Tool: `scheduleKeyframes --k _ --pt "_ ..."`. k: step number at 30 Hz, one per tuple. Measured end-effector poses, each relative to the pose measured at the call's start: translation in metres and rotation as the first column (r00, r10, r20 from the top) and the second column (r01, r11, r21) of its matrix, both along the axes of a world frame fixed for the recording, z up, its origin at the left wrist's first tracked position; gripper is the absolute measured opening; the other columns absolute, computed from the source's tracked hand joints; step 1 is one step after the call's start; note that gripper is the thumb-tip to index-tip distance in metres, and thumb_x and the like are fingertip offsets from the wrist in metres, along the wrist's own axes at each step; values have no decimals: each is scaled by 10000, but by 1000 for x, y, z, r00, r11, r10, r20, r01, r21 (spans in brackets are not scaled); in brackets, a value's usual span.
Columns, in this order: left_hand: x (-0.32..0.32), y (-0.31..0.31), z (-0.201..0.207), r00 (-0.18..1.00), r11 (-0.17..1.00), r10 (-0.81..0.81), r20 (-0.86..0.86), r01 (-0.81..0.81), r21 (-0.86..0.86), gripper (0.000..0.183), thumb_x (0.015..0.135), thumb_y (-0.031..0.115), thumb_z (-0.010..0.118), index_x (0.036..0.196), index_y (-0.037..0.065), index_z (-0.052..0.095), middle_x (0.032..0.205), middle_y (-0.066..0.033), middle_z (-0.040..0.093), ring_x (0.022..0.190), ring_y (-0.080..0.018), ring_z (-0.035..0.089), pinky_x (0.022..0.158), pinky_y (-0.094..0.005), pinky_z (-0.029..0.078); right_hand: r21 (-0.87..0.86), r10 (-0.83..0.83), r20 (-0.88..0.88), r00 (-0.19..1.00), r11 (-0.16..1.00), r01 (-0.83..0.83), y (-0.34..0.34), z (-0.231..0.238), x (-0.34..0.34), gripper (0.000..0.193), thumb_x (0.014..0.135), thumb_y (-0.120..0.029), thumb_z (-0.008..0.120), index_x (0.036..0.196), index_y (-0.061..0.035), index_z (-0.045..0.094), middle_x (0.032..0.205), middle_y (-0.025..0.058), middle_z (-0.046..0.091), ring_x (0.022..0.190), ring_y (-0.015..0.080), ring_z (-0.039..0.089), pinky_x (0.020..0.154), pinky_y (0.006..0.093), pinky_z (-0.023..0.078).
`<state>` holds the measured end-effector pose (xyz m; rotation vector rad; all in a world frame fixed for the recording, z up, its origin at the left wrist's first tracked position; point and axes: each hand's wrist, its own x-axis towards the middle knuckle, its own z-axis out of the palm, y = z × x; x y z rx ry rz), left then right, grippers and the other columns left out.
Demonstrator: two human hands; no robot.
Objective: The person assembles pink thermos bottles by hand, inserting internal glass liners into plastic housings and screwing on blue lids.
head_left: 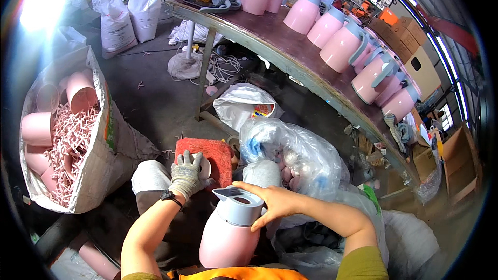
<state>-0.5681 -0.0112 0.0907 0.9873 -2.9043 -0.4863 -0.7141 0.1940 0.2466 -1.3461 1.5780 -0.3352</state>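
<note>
A pink jug (pixel 226 241) with a grey-blue lid (pixel 239 205) stands upright between my knees. My bare right hand (pixel 272 202) lies on the lid's rim, fingers spread over it. My left hand (pixel 185 176), in a grey work glove, grips a small pink round part (pixel 204 166) over a red cloth pad (pixel 213 155) on my lap. A wristband sits on my left wrist.
A white sack (pixel 106 145) at the left holds pink jug bodies and pink plastic scrap. Clear plastic bags (pixel 303 158) with pink parts lie to the right. A long brown bench (pixel 290 54) carries a row of finished pink jugs (pixel 340 46). Cardboard boxes (pixel 420 70) stand beyond.
</note>
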Motion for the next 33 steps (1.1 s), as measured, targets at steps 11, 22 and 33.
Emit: scheduleKeyframes --k 11,22,33 --pt "19 -29 9 951 980 194 -242 -178 84 886 602 498 791 1345 143 463 1235 -214 508 1097 -400 532 909 -493 456 -203 -144 -119 982 972 117 11 22 -20 1128 629 -429 869 1522 -182 224 1326 228 543 1227 347 539 1029 389 408" --pt "86 -67 58 814 866 486 -319 -397 304 851 690 494 756 1378 88 462 1296 -217 535 1202 -363 530 1001 -423 432 -720 -323 -424 846 687 -99 -100 -1 -34 1156 580 -470 873 1498 -149 247 1133 212 649 937 384 665 804 434 548" --pt "45 -39 184 734 997 26 -678 29 69 795 662 371 831 1326 80 504 1189 -188 563 1078 -318 592 913 -387 496 -652 -225 -547 806 718 -243 -116 -34 -25 1200 573 -338 875 1514 -175 149 1039 182 682 874 352 676 705 440 540"
